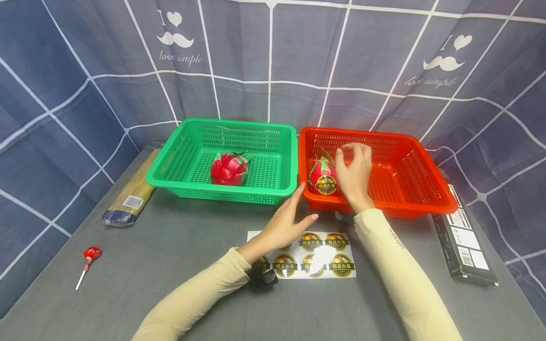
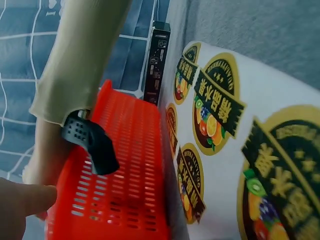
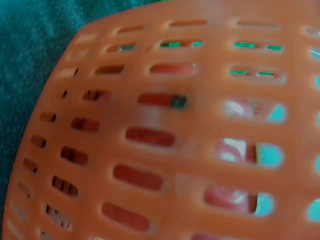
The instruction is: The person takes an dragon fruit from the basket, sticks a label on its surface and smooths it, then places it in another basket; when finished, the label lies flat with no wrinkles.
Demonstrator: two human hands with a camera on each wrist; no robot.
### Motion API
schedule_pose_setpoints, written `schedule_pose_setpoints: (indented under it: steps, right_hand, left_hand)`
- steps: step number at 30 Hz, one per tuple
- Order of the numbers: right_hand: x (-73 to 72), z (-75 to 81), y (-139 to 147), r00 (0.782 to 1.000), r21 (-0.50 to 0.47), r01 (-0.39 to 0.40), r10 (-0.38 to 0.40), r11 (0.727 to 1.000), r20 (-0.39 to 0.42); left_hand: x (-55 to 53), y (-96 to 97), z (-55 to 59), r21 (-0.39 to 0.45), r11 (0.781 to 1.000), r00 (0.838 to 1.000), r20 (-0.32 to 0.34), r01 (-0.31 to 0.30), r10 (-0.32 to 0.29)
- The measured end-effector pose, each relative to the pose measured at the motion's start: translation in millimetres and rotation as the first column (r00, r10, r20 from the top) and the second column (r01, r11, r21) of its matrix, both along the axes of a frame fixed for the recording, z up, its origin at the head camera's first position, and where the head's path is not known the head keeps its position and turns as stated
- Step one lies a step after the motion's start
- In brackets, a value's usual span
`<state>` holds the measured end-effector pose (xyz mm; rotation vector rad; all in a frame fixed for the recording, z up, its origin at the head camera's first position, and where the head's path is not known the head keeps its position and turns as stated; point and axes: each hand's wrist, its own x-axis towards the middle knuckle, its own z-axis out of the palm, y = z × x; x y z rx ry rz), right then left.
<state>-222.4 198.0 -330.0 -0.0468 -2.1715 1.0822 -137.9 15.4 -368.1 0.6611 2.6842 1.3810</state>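
In the head view my right hand [image 1: 356, 175] is inside the red basket [image 1: 431, 201], fingers bent and thumb apart from them, beside a dragon fruit [image 1: 323, 168]. That fruit carries a round black-and-gold fruit sticker [image 1: 326, 185] on its near side. My left hand [image 1: 283, 225] reaches over the sticker sheet [image 1: 351, 270] with straight fingers, its fingertips right at the red basket's near left corner. The left wrist view shows the left thumb [image 2: 30, 200]. Slotted basket wall [image 3: 150, 155] fills the right wrist view, hiding the right hand.
A green basket [image 1: 226, 190] on the left holds another dragon fruit [image 1: 229, 169]. Further left lie a yellow packet [image 1: 136, 189] and a red lollipop [image 1: 91, 253]. A long black box [image 1: 465, 241] lies at the right. A checked curtain [image 1: 243, 47] hangs behind the baskets.
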Motion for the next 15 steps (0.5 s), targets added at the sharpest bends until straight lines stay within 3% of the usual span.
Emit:
schedule_pose_setpoints:
  steps: [2,6,10,13,15]
  right_hand:
    - [2.9,0.2,-2,0.995,-0.004,-0.004,0.004,1.000,-0.101]
    - [13.1,-1.6,-8,0.961,-0.024,-0.044,0.036,0.999,-0.274]
    - [31.6,-6.3,-20,0.948,-0.084,-0.112,0.082,0.990,-0.306]
    - [48.9,-11.0,-33,0.950,-0.132,-0.180,0.138,0.975,-0.282]
    - [60.0,-13.6,-41,0.942,-0.151,-0.239,0.190,0.959,-0.278]
  left_hand:
    - [6.0,-7.1,2.2,-0.028,1.000,1.000,-0.017,-0.008,0.007]
    - [17.0,-25.8,3.1,-0.018,0.997,0.997,-0.023,-0.071,0.070]
    - [22.8,-47.8,4.3,0.069,0.980,0.982,-0.021,-0.188,0.189]
    - [21.6,-66.3,5.1,0.191,0.925,0.942,-0.004,-0.328,0.334]
    - [17.7,-79.0,6.3,0.285,0.858,0.898,0.028,-0.428,0.439]
